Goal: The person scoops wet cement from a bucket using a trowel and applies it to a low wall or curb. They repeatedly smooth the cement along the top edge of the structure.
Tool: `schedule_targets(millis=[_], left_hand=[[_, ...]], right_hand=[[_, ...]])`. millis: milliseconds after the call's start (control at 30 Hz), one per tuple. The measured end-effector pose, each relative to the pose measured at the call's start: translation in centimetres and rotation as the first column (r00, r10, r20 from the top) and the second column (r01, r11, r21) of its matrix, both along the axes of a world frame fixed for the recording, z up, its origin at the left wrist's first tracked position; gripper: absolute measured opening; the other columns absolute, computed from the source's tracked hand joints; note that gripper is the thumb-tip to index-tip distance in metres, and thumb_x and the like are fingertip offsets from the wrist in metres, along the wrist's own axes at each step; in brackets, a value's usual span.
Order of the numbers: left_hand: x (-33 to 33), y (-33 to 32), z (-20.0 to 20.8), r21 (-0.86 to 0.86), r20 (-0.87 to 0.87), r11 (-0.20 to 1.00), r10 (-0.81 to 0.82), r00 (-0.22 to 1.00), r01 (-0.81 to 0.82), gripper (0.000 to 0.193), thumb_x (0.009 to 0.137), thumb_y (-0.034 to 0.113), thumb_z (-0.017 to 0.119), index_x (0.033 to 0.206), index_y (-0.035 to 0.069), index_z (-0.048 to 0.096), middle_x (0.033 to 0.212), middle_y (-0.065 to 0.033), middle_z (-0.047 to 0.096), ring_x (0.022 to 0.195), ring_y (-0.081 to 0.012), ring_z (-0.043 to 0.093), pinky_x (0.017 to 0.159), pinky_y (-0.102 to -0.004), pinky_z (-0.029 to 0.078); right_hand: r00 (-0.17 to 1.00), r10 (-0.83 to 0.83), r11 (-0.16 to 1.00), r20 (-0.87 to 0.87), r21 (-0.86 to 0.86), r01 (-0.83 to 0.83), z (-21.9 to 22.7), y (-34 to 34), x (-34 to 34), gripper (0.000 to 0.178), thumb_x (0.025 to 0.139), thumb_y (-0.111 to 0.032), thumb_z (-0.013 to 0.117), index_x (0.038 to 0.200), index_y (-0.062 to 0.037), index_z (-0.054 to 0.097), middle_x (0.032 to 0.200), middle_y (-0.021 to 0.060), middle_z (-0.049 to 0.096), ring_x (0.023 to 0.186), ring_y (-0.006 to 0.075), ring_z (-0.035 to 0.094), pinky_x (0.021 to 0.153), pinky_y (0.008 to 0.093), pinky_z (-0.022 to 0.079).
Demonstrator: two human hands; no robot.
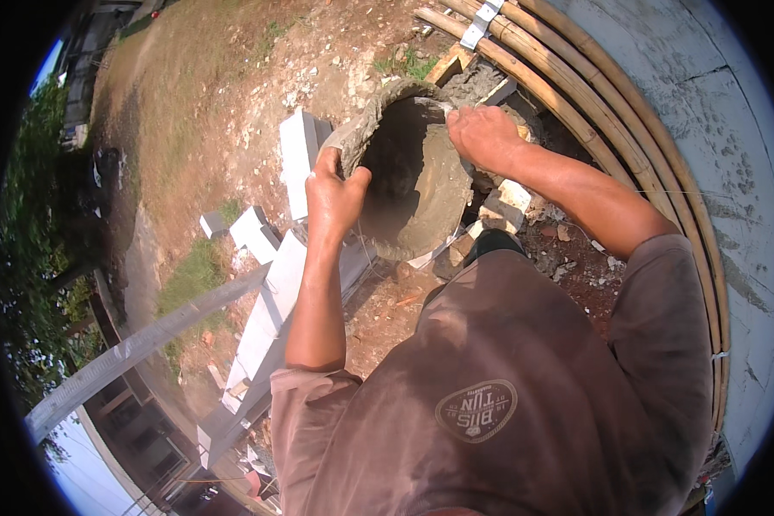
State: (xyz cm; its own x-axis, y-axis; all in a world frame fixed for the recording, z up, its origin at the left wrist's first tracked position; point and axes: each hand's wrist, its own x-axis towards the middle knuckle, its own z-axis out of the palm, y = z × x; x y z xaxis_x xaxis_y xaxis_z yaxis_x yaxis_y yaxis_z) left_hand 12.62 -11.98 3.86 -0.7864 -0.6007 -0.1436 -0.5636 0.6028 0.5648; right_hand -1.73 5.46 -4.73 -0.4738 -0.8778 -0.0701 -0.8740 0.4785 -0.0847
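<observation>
Right now a mortar-caked bucket point(396, 172) is in front of the person's body, its mouth turned toward the wearer and wet grey mortar coating the inside. The left hand point(334, 193) grasps its left rim, thumb on the near side; the right hand point(483, 138) is clenched around the rim at the upper right. White blocks point(297, 163) lie on the ground to the left, and bamboo poles point(568, 99) curve along the grey wall point(722, 112) on the right.

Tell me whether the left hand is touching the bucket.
Touching: the head view shows the left hand gripping the bucket by its grey-crusted rim.
</observation>
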Motion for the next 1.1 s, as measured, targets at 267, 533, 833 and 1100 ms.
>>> schedule_targets(millis=[267,533,833,1100], left_hand=[[-2.8,1.7,-0.3,0.018,-0.201,0.939,-0.334,0.921,0.345,0.02,0.069,0.008,0.063,0.083,-0.003,0.054,0.063,-0.0133,0.051,0.056,-0.0165,0.047,0.055,-0.0316,0.043],[-1.6,-2.3,-4.2,0.186,-0.21,0.967,-0.135,0.968,0.175,0.016,0.072,0.007,0.061,0.083,-0.003,0.054,0.07,-0.0022,0.053,0.066,-0.0083,0.046,0.059,-0.0253,0.041],[-1.8,-7.0,-6.2,0.372,-0.342,0.889,0.399,0.851,-0.267,0.018,0.072,0.004,0.061,0.086,-0.003,0.052,0.077,-0.0021,0.052,0.067,-0.0097,0.043,0.056,-0.0262,0.038],[0.4,-8.5,-3.7,0.293,-0.383,0.833,0.552,0.741,-0.469,0.027,0.073,0.0,0.06,0.072,0.009,0.035,0.065,0.0032,0.038,0.056,-0.005,0.032,0.048,-0.0225,0.027]], right_hand=[[0.851,-0.033,0.992,0.524,0.121,-0.037,-4.0,2.6,1.5,0.035,0.085,-0.029,0.055,0.096,0.0048,0.06,0.09,0.0243,0.065,0.09,0.0394,0.063,0.079,0.0439,0.05],[0.207,0.01,0.935,0.978,-0.082,0.344,-7.0,1.2,9.3,0.039,0.084,-0.037,0.056,0.088,0.0018,0.058,0.072,0.0198,0.061,0.071,0.0318,0.062,0.065,0.0413,0.047],[0.136,-0.168,0.775,0.976,0.045,0.63,-5.5,2.7,5.6,0.047,0.086,-0.034,0.059,0.113,0.0048,0.056,0.085,0.0184,0.063,0.079,0.0249,0.062,0.068,0.0328,0.047],[-0.133,-0.085,0.299,0.987,0.153,0.942,-12.8,-0.1,-0.6,0.043,0.082,-0.028,0.065,0.107,0.0045,0.053,0.072,0.0097,0.06,0.053,0.0183,0.057,0.048,0.0333,0.047]])
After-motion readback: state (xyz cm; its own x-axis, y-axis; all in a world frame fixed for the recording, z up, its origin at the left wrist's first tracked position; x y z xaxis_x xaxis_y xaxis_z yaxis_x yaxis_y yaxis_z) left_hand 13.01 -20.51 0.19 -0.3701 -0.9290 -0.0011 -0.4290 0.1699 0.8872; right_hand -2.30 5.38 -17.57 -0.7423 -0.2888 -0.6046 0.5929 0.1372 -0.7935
